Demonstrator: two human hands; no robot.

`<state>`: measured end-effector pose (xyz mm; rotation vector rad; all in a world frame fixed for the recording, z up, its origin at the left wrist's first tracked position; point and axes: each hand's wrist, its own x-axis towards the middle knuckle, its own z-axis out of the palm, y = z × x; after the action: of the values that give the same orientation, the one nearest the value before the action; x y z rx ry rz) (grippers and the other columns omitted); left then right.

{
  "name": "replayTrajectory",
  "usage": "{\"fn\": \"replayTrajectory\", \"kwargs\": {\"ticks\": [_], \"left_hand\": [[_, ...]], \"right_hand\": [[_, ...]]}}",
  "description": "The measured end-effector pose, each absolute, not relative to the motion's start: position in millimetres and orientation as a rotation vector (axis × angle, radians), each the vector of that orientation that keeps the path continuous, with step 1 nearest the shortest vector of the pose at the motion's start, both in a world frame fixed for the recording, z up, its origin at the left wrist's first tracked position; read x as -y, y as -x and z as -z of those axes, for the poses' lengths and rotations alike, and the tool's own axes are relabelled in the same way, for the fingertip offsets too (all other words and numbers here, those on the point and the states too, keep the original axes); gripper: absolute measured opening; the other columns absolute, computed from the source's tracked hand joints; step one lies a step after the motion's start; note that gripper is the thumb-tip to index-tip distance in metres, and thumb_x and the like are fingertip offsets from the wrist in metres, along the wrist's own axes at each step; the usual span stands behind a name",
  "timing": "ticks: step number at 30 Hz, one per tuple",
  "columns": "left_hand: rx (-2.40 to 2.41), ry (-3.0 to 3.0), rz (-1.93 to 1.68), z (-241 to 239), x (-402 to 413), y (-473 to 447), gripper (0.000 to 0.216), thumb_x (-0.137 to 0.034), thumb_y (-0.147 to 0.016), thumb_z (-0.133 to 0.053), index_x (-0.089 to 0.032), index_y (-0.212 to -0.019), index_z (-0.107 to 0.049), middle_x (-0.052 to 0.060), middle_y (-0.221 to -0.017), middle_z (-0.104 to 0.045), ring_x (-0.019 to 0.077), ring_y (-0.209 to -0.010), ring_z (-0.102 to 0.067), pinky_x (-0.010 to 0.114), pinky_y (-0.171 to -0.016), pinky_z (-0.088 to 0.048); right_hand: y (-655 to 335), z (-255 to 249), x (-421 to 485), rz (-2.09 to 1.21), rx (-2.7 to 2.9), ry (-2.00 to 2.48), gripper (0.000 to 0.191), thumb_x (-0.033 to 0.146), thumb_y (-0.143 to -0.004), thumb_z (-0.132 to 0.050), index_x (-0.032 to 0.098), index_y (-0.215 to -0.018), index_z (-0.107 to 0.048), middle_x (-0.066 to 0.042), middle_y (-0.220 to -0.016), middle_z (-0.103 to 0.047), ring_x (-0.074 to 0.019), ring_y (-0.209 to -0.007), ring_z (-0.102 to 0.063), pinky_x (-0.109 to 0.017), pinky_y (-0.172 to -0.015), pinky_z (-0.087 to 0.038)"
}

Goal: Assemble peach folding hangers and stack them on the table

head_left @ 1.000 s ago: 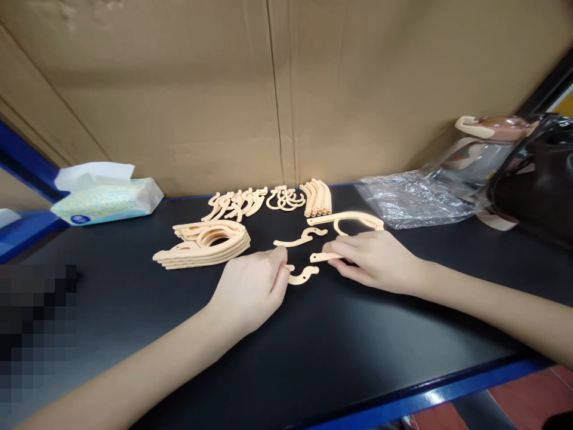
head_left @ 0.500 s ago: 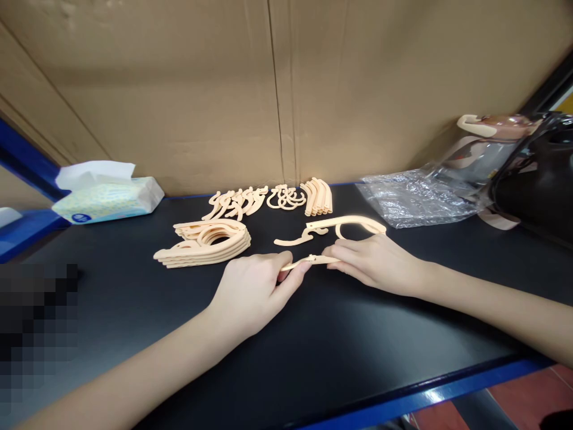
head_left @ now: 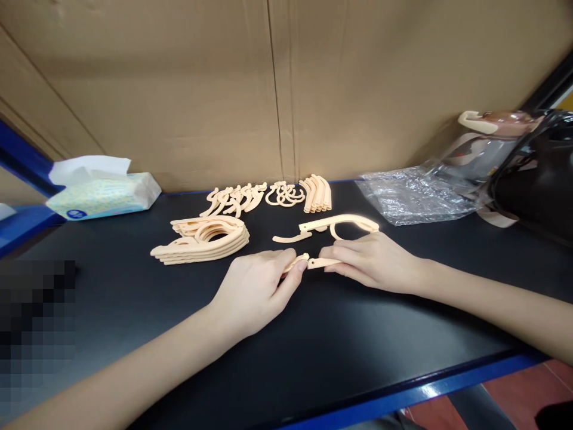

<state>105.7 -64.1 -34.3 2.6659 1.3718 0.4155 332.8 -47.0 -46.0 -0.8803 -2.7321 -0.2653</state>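
My left hand (head_left: pixel 255 289) pinches a small peach curved plastic piece (head_left: pixel 299 261) between thumb and forefinger, just above the black tabletop (head_left: pixel 313 358). My right hand (head_left: pixel 373 261) grips the end of a peach hanger arm (head_left: pixel 320 263), whose long curve (head_left: pixel 340 222) arches behind the fingers. The two parts meet tip to tip between my hands. A second small curved piece (head_left: pixel 287 238) lies flat just beyond them.
A stack of peach hanger frames (head_left: pixel 201 240) lies left of my hands. Rows of small hooks (head_left: pixel 235 200), rings (head_left: pixel 284 194) and curved bars (head_left: pixel 317 194) line the cardboard back wall. A tissue pack (head_left: pixel 101 192) sits far left; clear plastic wrap (head_left: pixel 412 197) and a dark bag (head_left: pixel 537 179) right.
My left hand picked the small curved piece up off the table and brought it against the end of the hanger arm held by my right hand.
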Motion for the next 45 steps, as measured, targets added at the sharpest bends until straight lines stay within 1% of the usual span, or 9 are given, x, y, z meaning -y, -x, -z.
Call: {"fn": "replayTrajectory", "kwargs": {"ticks": [3, 7, 10, 14, 16, 21, 26, 38, 45], "left_hand": [[-1.362, -2.671, -0.39, 33.8, 63.8, -105.9, 0.033, -0.033, -0.095, -0.027, -0.02, -0.067, -0.039, -0.002, -0.061, -0.051, 0.0132, -0.056, -0.051, 0.025, -0.052, -0.03], [-1.272, -2.647, -0.329, 32.5, 64.5, -105.3, 0.026, -0.033, -0.096, -0.024, -0.021, -0.078, -0.039, -0.003, -0.063, -0.053, 0.0131, -0.054, -0.052, 0.024, -0.051, -0.031], [-1.216, -2.658, -0.317, 32.1, 65.7, -105.2, 0.025, -0.034, -0.096, -0.022, -0.022, -0.081, -0.037, -0.003, -0.066, -0.055, 0.0137, -0.056, -0.054, 0.023, -0.052, -0.032], [-1.201, -2.709, -0.25, 33.0, 65.7, -105.0, 0.024, -0.041, -0.095, -0.028, -0.022, -0.081, -0.036, -0.003, -0.064, -0.055, 0.0159, -0.054, -0.055, 0.024, -0.049, -0.03], [-1.202, -2.732, -0.196, 32.8, 64.8, -104.7, 0.025, -0.043, -0.094, -0.03, -0.022, -0.082, -0.036, -0.004, -0.061, -0.055, 0.0167, -0.053, -0.056, 0.024, -0.048, -0.029], [-1.165, -2.748, -0.122, 30.2, 62.9, -103.5, 0.022, -0.039, -0.095, -0.029, -0.022, -0.085, -0.039, -0.004, -0.062, -0.059, 0.0162, -0.054, -0.059, 0.022, -0.048, -0.03], [-1.125, -2.818, -0.154, 31.9, 61.8, -102.2, 0.027, -0.045, -0.094, -0.034, -0.021, -0.082, -0.042, -0.003, -0.066, -0.061, 0.0154, -0.056, -0.059, 0.023, -0.048, -0.031], [-1.177, -2.888, 0.012, 30.7, 61.4, -102.9, 0.037, -0.044, -0.096, -0.026, -0.019, -0.079, -0.047, 0.0, -0.06, -0.061, 0.0194, -0.05, -0.058, 0.025, -0.045, -0.027], [-1.135, -3.012, -0.01, 33.8, 59.7, -101.6, 0.038, -0.043, -0.096, -0.025, -0.018, -0.076, -0.046, 0.001, -0.057, -0.061, 0.0207, -0.047, -0.06, 0.026, -0.041, -0.023]], "right_hand": [[-332.2, 45.4, 48.0, 0.244, 2.714, 0.868, 0.026, 0.032, -0.096, -0.036, 0.019, -0.107, -0.056, -0.002, -0.082, -0.065, -0.0105, -0.061, -0.059, -0.02, -0.054, -0.037], [-331.2, 44.6, 49.2, 0.277, 2.707, 0.815, 0.028, 0.031, -0.097, -0.033, 0.019, -0.105, -0.056, -0.002, -0.08, -0.066, -0.0103, -0.06, -0.059, -0.021, -0.055, -0.037], [-330.8, 44.6, 49.8, 0.301, 2.696, 0.796, 0.028, 0.03, -0.097, -0.033, 0.019, -0.103, -0.058, 0.0, -0.075, -0.065, -0.01, -0.059, -0.058, -0.021, -0.056, -0.037], [-330.7, 46.0, 50.7, 0.324, 2.635, 0.755, 0.026, 0.031, -0.095, -0.038, 0.016, -0.105, -0.057, -0.001, -0.08, -0.067, -0.0109, -0.063, -0.061, -0.021, -0.058, -0.04], [-330.8, 47.3, 50.9, 0.341, 2.627, 0.738, 0.026, 0.031, -0.095, -0.04, 0.016, -0.104, -0.059, -0.001, -0.079, -0.068, -0.0114, -0.063, -0.061, -0.022, -0.058, -0.039], [-330.4, 49.7, 49.6, 0.399, 2.65, 0.719, 0.027, 0.032, -0.095, -0.038, 0.018, -0.1, -0.061, 0.001, -0.072, -0.065, -0.0103, -0.057, -0.057, -0.023, -0.057, -0.038], [-329.9, 50.2, 49.5, 0.428, 2.644, 0.688, 0.028, 0.032, -0.096, -0.038, 0.018, -0.102, -0.062, 0.001, -0.071, -0.064, -0.0095, -0.057, -0.056, -0.023, -0.056, -0.037], [-328.5, 48.5, 51.4, 0.419, 2.639, 0.698, 0.028, 0.032, -0.096, -0.038, 0.018, -0.102, -0.062, 0.002, -0.07, -0.063, -0.0095, -0.056, -0.055, -0.022, -0.055, -0.037], [-327.4, 48.6, 50.9, 0.424, 2.647, 0.676, 0.029, 0.031, -0.097, -0.037, 0.018, -0.102, -0.062, 0.002, -0.073, -0.064, -0.0086, -0.058, -0.056, -0.022, -0.056, -0.038]]}}
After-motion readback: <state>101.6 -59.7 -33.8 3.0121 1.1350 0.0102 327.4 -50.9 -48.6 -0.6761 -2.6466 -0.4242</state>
